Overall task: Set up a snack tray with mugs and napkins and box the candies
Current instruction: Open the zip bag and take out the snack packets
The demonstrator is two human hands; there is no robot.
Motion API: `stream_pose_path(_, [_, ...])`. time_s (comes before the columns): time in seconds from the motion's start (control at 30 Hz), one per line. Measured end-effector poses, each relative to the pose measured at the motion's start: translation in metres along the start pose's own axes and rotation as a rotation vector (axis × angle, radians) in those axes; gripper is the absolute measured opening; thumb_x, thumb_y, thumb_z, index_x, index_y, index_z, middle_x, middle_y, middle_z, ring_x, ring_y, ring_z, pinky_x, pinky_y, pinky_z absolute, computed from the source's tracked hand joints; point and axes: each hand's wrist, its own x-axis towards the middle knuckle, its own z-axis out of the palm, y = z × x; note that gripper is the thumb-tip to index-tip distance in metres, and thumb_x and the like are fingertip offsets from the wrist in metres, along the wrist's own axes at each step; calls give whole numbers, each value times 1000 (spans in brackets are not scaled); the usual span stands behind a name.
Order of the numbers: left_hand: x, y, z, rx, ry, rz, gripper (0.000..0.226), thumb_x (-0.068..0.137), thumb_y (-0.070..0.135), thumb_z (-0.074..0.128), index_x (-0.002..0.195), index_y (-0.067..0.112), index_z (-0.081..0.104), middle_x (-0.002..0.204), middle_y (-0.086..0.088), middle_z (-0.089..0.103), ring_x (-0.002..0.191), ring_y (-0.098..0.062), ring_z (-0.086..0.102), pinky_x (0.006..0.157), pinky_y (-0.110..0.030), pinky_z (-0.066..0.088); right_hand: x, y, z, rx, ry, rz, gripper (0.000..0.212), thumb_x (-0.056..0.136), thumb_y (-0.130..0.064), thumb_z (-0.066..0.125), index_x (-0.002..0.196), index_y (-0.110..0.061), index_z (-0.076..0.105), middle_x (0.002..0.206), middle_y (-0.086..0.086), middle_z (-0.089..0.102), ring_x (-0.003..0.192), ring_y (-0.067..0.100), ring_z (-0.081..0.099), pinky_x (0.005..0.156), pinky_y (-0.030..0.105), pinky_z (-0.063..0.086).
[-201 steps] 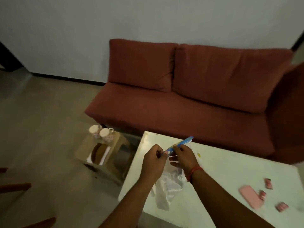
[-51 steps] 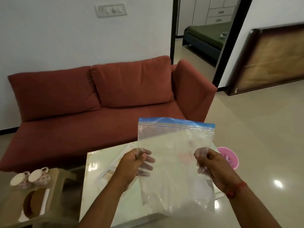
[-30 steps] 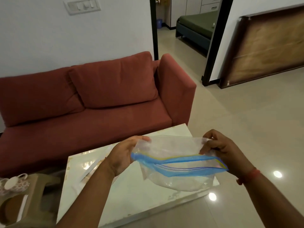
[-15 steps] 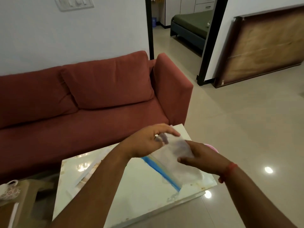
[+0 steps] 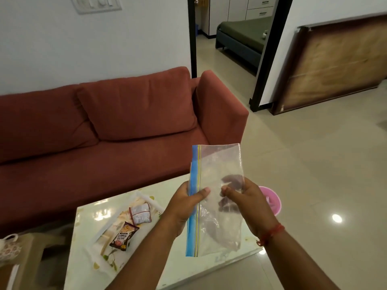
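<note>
I hold a clear zip bag [image 5: 217, 164] upright in front of me, folded in half, its blue zip strip running down the left edge. My left hand [image 5: 186, 204] pinches the zip side, thumb across the front. My right hand [image 5: 247, 199] grips the right side, with fingers showing through the plastic. On the white tray [image 5: 146, 200] on the pale table [image 5: 88, 254] lie a dark peanut packet [image 5: 123, 236] and a small clear packet [image 5: 140, 213]. One patterned mug [image 5: 9, 249] shows at the left edge on a low wooden stool [image 5: 31, 266].
A red sofa [image 5: 117, 130] stands behind the table. A pink bowl [image 5: 270, 198] peeks out past my right hand. A wooden board [image 5: 335, 63] leans on the right wall beside an open doorway [image 5: 228, 34]. Glossy tiled floor stretches to the right.
The bag has gone from lying flat and slanted between my hands to standing upright, folded. My hands drew back toward me, and the tray with its snack packets came into view.
</note>
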Motion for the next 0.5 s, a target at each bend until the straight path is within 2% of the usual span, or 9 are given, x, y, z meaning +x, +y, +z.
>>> stream_pose_path(0.07, [3,-1,-10,-19,36,24,25,82,32,76,104,21,69,85,6,71,88,-19,65,89,-43,53,2,-1,-4,-43,-23,18,20,93,-3,61,104,-18,69,80,9,67,68,28,70,65,46,61])
stream_pose_path(0.13, [4,-1,-21,16,33,99,13,88,21,71,101,24,71,79,10,71,82,-15,63,76,-35,53,4,-3,-11,-115,-83,46,26,95,-3,58,110,-23,68,79,6,67,70,29,71,63,45,61])
stream_pose_path(0.23, [4,0,-33,64,0,210,23,91,12,67,102,32,71,88,14,75,80,-4,68,65,-16,51,6,-5,-18,-207,-168,71,41,96,-3,55,118,-37,64,81,2,69,68,33,73,55,37,58])
stream_pose_path(0.3, [6,0,-39,83,-39,236,30,91,10,66,98,39,71,87,13,74,77,-2,67,59,-15,50,7,-6,-20,-247,-170,32,41,98,-2,53,112,-37,68,86,5,70,62,32,71,49,34,54])
stream_pose_path(0.33, [9,2,-42,68,-64,232,28,90,11,64,93,38,72,84,12,72,75,-4,65,59,-18,50,8,-5,-18,-252,-166,3,41,97,2,51,104,-33,71,88,7,72,61,31,70,48,36,53])
stream_pose_path(0.4, [15,5,-47,-38,-127,227,21,88,13,56,81,26,71,80,4,67,76,-13,60,65,-27,51,9,-4,-13,-230,-172,-63,57,89,19,41,95,-24,77,95,3,74,71,31,68,54,45,52])
stream_pose_path(0.43, [19,8,-50,-90,-147,224,23,86,13,52,75,22,69,78,4,63,76,-13,56,67,-28,49,9,-3,-9,-204,-176,-100,65,82,27,35,91,-20,78,96,2,73,76,34,66,59,54,50])
stream_pose_path(0.5, [23,15,-50,-138,-169,212,19,79,10,51,72,19,67,78,7,62,74,-10,55,65,-23,49,9,-1,-8,-138,-172,-165,65,75,34,32,80,-12,78,93,12,66,79,46,61,63,72,43])
